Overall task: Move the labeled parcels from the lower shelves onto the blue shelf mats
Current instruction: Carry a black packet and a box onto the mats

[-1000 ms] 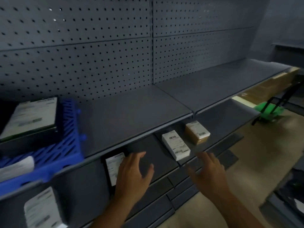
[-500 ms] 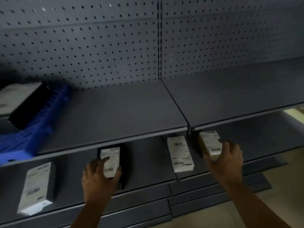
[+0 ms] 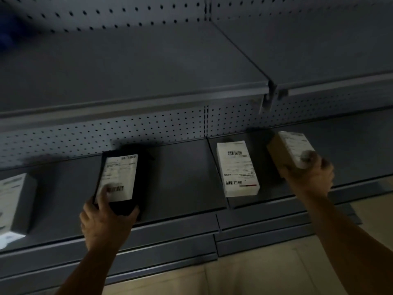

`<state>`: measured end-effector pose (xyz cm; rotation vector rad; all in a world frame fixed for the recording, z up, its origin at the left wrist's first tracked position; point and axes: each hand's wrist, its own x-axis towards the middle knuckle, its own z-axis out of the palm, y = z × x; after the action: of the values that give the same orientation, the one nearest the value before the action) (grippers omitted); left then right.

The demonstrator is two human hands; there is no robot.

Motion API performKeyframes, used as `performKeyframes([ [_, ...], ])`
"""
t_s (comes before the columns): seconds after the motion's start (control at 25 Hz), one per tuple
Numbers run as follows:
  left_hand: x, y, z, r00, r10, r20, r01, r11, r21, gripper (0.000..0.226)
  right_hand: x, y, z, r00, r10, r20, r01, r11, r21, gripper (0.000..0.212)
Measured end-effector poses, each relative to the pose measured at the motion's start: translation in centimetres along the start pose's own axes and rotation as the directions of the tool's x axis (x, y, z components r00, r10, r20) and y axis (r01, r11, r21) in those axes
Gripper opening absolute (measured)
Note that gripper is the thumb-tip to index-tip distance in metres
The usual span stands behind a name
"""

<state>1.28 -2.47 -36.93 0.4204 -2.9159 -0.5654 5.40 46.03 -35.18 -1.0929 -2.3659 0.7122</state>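
My left hand (image 3: pixel 105 220) grips the near end of a black parcel (image 3: pixel 122 182) with a white label, thumb on the label, tilted up off the lower shelf (image 3: pixel 182 177). My right hand (image 3: pixel 310 175) grips a brown parcel (image 3: pixel 285 150) with a white label, raised above the same shelf at the right. Between them a white labeled parcel (image 3: pixel 237 168) lies flat on the shelf. Another white parcel (image 3: pixel 14 201) lies at the far left. A dim sliver of the blue mat (image 3: pixel 5 39) shows at the upper left edge.
The grey upper shelf (image 3: pixel 148 67) juts out above the lower one, its front lip just over both hands. Pegboard backs each level. A bracket (image 3: pixel 269 96) hangs at the shelf joint. Beige floor (image 3: pixel 244 277) lies below the base panels.
Both hands have closed on their parcels and lifted them off the lower shelf. The view has dropped lower and closer, so the blue mat has slid almost out of sight.
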Motion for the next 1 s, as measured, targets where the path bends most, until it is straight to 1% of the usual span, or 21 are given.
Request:
performKeyframes([
  [0.08,-0.2,0.0,-1.1,1.000,-0.016,-0.010,0.016,0.999,-0.045,0.105,0.1,0.1,-0.7,0.998,0.020,0.053,-0.025,0.995,0.100,0.088],
  [0.12,-0.6,0.0,-1.9,0.999,-0.022,-0.024,0.020,0.997,-0.074,0.101,-0.5,-0.1,-1.0,0.998,-0.025,0.058,0.017,0.991,0.131,0.089],
  [0.24,-2.8,0.2,-5.4,0.996,-0.032,-0.087,0.015,0.984,-0.178,0.093,-4.1,-3.0,-1.6,0.965,-0.263,0.014,0.258,0.956,0.142,0.094],
  [0.28,-3.9,0.4,-7.1,0.992,-0.033,-0.120,0.007,0.977,-0.214,0.090,-5.5,-4.8,-1.9,0.951,-0.308,0.009,0.303,0.940,0.160,0.095],
  [0.4,-7.4,1.1,-11.7,0.983,-0.045,-0.179,-0.003,0.967,-0.256,0.094,-8.7,-9.5,-3.5,0.927,-0.372,0.040,0.356,0.909,0.216,0.100],
  [0.48,-9.7,1.4,-14.0,0.975,-0.076,-0.208,0.019,0.965,-0.261,0.095,-10.2,-11.8,-4.8,0.916,-0.397,0.059,0.366,0.885,0.287,0.101],
  [0.56,-11.9,1.4,-15.7,0.964,-0.114,-0.240,0.050,0.964,-0.260,0.094,-12.0,-13.5,-6.4,0.890,-0.445,0.095,0.399,0.864,0.307,0.101],
  [0.64,-14.0,1.3,-17.3,0.945,-0.162,-0.283,0.085,0.960,-0.266,0.092,-14.2,-14.5,-7.6,0.819,-0.560,0.124,0.505,0.807,0.307,0.103],
  [0.72,-16.0,0.8,-19.2,0.920,-0.220,-0.324,0.130,0.952,-0.278,0.092,-16.7,-15.6,-8.1,0.725,-0.668,0.169,0.574,0.721,0.387,0.102],
  [0.84,-18.6,-0.8,-22.2,0.872,-0.307,-0.381,0.208,0.937,-0.279,0.093,-20.9,-18.1,-8.2,0.594,-0.771,0.229,0.602,0.616,0.508,0.098],
  [0.92,-20.5,-2.6,-24.5,0.824,-0.363,-0.436,0.264,0.925,-0.272,0.094,-24.4,-20.4,-8.0,0.482,-0.846,0.229,0.622,0.514,0.591,0.095],
  [1.0,-22.4,-4.7,-26.8,0.771,-0.420,-0.478,0.319,0.905,-0.282,0.095,-27.9,-22.9,-7.6,0.392,-0.889,0.237,0.600,0.442,0.667,0.094],
])
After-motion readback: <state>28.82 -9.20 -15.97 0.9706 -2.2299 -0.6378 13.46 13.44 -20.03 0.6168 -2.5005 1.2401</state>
